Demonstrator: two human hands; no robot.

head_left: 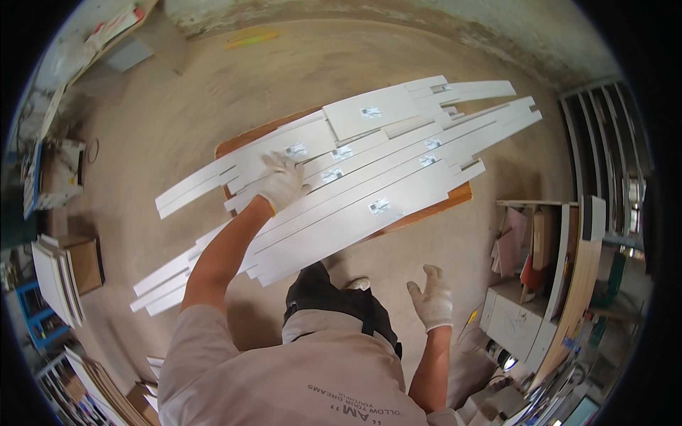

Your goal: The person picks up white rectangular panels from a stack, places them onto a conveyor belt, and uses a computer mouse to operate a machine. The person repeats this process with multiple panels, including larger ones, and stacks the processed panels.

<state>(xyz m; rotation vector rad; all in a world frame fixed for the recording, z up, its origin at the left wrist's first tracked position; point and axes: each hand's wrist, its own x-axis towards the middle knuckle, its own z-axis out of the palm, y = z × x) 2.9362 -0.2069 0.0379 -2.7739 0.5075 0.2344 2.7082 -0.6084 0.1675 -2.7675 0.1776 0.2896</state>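
Observation:
Long white boards of differing widths lie side by side on a low brown wooden tabletop. Their ends are staggered and several jut past the tabletop's edges. My left hand, in a white knit glove, rests on the boards at the left with its fingers spread, beside a small printed label. Similar labels sit on several other boards, one of them a label on the nearest wide board. My right hand, gloved too, hangs at the right, off the boards, fingers apart and holding nothing.
At the right stands a wooden cabinet with offcuts on it, before a metal rack. White panels lean at the left. A yellow-green item lies on the far floor. A desk stands far left.

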